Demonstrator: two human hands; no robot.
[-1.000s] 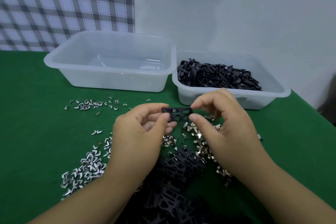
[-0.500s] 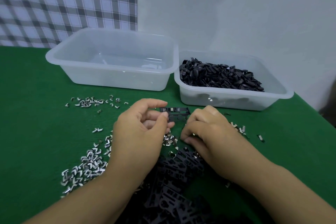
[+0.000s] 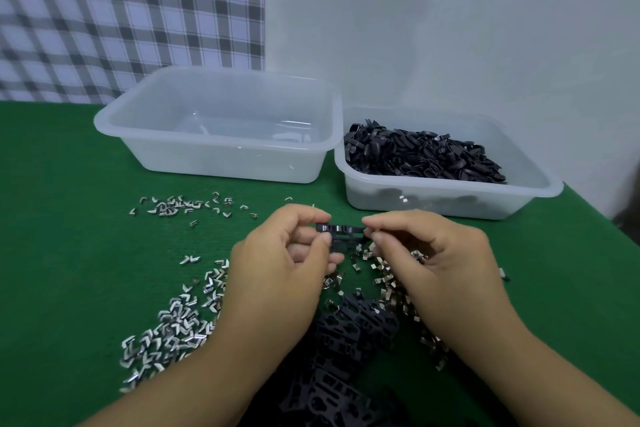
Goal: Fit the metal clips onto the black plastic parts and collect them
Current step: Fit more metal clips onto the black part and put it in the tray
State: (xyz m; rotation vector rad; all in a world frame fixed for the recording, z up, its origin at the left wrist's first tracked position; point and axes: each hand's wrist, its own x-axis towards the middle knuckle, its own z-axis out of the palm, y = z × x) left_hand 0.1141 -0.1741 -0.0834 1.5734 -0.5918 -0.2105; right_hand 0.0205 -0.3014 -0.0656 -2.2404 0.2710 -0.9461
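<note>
A small black plastic part [image 3: 343, 231] is held above the green table between both hands. My left hand [image 3: 280, 263] pinches its left end with thumb and forefinger. My right hand [image 3: 429, 260] pinches at its right end; whether a metal clip sits between those fingertips is hidden. Loose metal clips [image 3: 173, 329] lie scattered on the cloth to the left and under my right hand. A heap of black plastic parts [image 3: 346, 357] lies between my forearms.
Two clear plastic tubs stand at the back: the left tub [image 3: 221, 128] holds no parts, the right tub [image 3: 446, 198] is filled with black parts [image 3: 422, 156]. A row of clips [image 3: 180, 210] lies in front of the left tub. A checked cloth hangs behind.
My right hand dropped to the clip pile half a second ago and has come back up to the right end of the black part. My left hand kept holding the part.
</note>
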